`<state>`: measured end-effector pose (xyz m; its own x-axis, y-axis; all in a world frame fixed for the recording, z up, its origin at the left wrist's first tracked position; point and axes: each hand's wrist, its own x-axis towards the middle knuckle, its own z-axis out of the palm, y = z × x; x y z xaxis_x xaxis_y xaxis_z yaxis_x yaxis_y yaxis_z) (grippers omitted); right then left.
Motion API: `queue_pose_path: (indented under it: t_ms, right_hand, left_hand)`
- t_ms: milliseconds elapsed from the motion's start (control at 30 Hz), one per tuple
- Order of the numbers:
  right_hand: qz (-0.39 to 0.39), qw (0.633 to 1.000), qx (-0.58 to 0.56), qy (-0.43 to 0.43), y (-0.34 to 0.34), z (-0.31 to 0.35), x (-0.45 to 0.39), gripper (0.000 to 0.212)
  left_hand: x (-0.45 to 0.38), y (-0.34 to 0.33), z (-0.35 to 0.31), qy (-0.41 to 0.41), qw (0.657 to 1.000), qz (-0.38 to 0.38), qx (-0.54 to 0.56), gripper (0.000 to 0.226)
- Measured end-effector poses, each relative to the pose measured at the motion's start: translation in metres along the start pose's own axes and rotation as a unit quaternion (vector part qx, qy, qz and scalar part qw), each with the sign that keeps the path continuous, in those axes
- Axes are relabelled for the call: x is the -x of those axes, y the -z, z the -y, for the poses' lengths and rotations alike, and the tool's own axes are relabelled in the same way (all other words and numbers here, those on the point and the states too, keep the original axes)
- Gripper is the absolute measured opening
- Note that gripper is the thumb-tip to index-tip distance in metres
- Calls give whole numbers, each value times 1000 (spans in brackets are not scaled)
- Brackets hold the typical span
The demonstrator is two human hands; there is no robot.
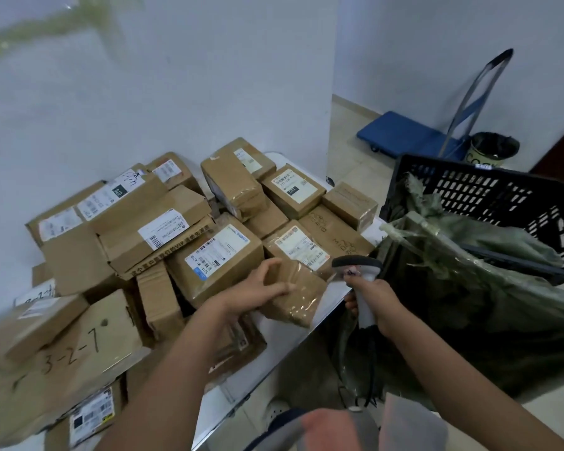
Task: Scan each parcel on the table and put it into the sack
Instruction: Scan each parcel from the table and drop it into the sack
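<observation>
A heap of brown cardboard parcels (215, 255) with white labels covers the white table (215, 408). My left hand (261, 288) grips a small taped brown parcel (298, 296) at the table's right edge, thumb raised over its top. My right hand (372, 297) holds a grey barcode scanner (358, 271) by its handle, its head beside that parcel. The green sack (469, 288) hangs open to the right, draped over a black crate.
The black plastic crate (489, 193) stands right of the table with the sack in it. A blue folding trolley (414, 131) and a bin (494, 148) sit on the floor behind. White walls close the back and left.
</observation>
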<state>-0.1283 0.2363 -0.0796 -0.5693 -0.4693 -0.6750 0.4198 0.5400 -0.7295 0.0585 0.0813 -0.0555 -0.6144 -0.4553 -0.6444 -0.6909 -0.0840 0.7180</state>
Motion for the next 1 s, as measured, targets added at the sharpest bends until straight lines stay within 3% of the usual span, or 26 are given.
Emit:
queue_pose_path:
  t_ms: [100, 200, 267, 400, 600, 867, 1000]
  right_hand:
    - [1, 1000, -21, 7, -1, 7, 1, 28]
    - [-1, 999, -34, 22, 0, 13, 4, 26]
    - [0, 999, -35, 32, -1, 15, 6, 26]
    - [13, 999, -31, 43, -4, 17, 2, 28]
    - [49, 997, -30, 49, -9, 19, 4, 22]
    - [83, 995, 0, 53, -22, 18, 3, 27]
    - [92, 994, 9, 58, -27, 12, -4, 28]
  left_hand:
    - [4, 10, 4, 52, 966, 17, 253, 59]
    - [-1, 8, 18, 91, 885, 21, 457, 58]
    - [-5, 4, 21, 89, 848, 42, 520, 63]
    - [-16, -2, 12, 76, 824, 47, 560, 60]
    - [-24, 10, -4, 102, 851, 4, 515, 57]
    - [-15, 13, -19, 39, 947, -137, 288, 39]
    - [-7, 12, -25, 64, 972, -108, 198, 39]
